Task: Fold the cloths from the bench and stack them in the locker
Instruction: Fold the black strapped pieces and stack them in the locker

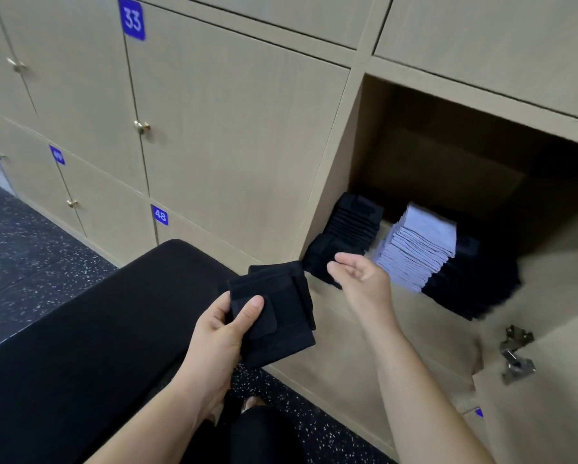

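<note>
before the open locker (pixel 448 155), left hand (pixel 220 329) pinches a folded black cloth (pixel 277 316) ready for stacking; right hand (pixel 364 279), fingers loose, holds nothing.

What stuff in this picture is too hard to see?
1. Head view: the back of the open locker is lost in shadow.
2. Head view: the right hand hides part of the black stack.
3. Head view: the open door covers most of the blue tag, number unreadable.
4. Head view: the bench runs off the bottom edge.
</note>
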Demonstrator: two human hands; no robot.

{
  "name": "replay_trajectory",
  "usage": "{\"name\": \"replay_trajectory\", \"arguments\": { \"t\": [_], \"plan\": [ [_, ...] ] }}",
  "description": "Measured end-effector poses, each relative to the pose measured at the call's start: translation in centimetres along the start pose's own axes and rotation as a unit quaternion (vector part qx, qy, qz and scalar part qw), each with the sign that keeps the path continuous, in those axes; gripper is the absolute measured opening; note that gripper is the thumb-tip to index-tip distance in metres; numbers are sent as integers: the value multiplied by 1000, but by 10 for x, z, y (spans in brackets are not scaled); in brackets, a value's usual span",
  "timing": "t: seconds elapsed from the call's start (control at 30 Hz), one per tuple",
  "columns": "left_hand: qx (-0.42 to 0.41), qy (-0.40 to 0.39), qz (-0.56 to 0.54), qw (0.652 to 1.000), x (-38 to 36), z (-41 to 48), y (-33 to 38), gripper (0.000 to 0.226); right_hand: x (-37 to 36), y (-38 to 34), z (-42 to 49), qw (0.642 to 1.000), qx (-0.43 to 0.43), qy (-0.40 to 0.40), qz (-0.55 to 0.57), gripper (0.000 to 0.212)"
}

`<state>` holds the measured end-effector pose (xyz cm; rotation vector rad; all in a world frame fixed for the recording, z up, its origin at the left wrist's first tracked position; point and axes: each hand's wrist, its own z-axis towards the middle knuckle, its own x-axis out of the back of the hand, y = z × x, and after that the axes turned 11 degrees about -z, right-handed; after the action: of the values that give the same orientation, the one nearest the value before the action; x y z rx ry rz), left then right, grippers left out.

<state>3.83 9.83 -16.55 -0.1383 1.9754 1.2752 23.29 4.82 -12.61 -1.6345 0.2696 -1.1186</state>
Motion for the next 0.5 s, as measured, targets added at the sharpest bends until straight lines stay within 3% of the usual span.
{"name": "replay_trajectory", "arguments": {
  "t": [0.13,0.3,0.5],
  "plan": [
    [-8,-10,6,1000,1,-32,18,28,-3,-30,-60,995,44,-77,38,24],
    [-22,-7,1,1000,3,-65,33,32,-6,-40,-112,998,40,-25,41,21],
    [-38,11,-12,999,2,-89,46,28,-19,-43,-161,996,30,-58,58,29]
  ]
}}
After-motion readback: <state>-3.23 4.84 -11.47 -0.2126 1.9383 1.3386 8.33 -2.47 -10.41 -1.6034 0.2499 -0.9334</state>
